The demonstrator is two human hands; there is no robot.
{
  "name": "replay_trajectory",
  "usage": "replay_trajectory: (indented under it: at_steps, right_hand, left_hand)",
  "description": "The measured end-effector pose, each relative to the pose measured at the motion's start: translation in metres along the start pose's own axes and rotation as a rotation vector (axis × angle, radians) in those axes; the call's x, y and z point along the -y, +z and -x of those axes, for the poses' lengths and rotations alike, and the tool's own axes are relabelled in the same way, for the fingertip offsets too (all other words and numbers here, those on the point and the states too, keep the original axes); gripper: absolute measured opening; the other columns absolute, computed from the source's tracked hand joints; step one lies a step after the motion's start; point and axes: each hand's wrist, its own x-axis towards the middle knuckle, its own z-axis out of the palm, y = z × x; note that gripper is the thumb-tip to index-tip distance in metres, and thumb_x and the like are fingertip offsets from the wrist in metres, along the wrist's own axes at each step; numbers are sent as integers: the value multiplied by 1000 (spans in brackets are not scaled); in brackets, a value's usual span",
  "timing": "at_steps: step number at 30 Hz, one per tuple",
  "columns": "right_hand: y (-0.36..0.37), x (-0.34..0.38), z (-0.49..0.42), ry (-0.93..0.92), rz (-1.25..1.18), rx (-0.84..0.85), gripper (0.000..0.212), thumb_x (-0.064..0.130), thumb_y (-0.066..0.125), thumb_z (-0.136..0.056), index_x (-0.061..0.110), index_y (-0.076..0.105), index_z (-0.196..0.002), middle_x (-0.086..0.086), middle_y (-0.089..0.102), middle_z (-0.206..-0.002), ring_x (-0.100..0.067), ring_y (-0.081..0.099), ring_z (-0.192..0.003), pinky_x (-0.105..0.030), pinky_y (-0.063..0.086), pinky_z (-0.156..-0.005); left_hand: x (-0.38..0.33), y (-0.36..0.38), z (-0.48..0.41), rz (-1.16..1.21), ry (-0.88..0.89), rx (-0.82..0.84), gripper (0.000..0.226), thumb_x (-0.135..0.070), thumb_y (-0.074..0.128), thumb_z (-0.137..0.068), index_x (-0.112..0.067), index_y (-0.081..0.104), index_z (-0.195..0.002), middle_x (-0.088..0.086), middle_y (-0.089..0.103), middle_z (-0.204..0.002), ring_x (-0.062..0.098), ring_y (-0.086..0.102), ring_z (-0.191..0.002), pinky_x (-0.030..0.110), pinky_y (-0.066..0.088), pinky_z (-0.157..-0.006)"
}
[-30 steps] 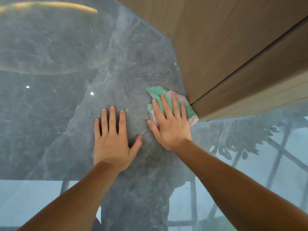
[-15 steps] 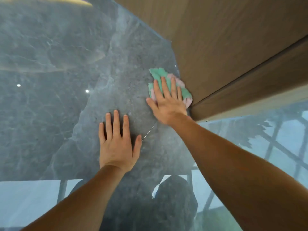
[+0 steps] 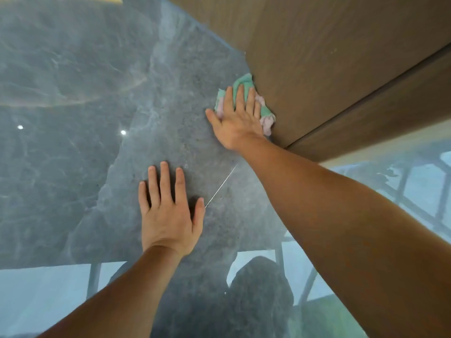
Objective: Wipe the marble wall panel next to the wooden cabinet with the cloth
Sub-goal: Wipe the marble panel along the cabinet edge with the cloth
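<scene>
A glossy grey marble wall panel [image 3: 80, 147] fills the left and middle of the view. The wooden cabinet [image 3: 329, 57] juts out at the upper right. My right hand [image 3: 235, 120] presses a crumpled green and pink cloth [image 3: 244, 82] flat against the marble, right at the cabinet's edge. The cloth touches the wood. My left hand [image 3: 168, 208] lies flat on the marble below and to the left, fingers spread, holding nothing.
A thin pale seam line [image 3: 220, 186] runs diagonally between the two hands. The polished stone mirrors window frames [image 3: 415, 191] at the right and my own dark reflection [image 3: 258, 284] at the bottom. Two small light spots [image 3: 123, 132] glint at the left.
My right hand has slid the cloth upward along the cabinet's edge. The left hand has stayed flat on the marble in about the same spot.
</scene>
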Motion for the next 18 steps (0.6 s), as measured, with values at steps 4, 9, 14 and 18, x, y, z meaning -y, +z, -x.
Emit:
replay_trajectory:
  at_steps: [4, 9, 14, 18]
  right_hand:
    - [-3, 10, -23, -43, 36, -52, 85, 65, 23, -91, 11, 4, -154, -15, 1, -164, -33, -8, -150, -47, -6, -121]
    - [19, -13, 93, -68, -15, -67, 82, 64, 21, -91, 14, 6, -154, -13, 4, -164, -31, -5, -151, -48, 1, -123]
    - [52, -47, 221, -120, 67, 31, 76, 65, 21, -93, 21, 8, -155, -5, 5, -165, -28, -5, -151, -48, 4, -123]
    - [35, -110, 204, -82, 111, -3, 69, 60, 23, -94, 27, 13, -154, 1, 14, -164, -28, 3, -152, -48, 10, -122]
  left_hand:
    - [2, 5, -1, 10, 10, -65, 75, -54, 33, -94, -6, 32, -152, 25, 25, -163, 44, 18, -152, 56, 11, -124]
    - [-1, -6, 1, 39, -9, -12, 76, -52, 36, -93, -6, 33, -154, 24, 25, -164, 44, 18, -153, 57, 12, -123]
    - [-4, -15, 2, 43, -13, 46, 77, -50, 36, -93, -5, 30, -155, 26, 24, -164, 46, 17, -152, 60, 12, -123]
    - [-3, -8, 2, 64, -7, 16, 77, -50, 37, -92, -5, 30, -153, 26, 24, -163, 46, 17, -152, 59, 10, -123]
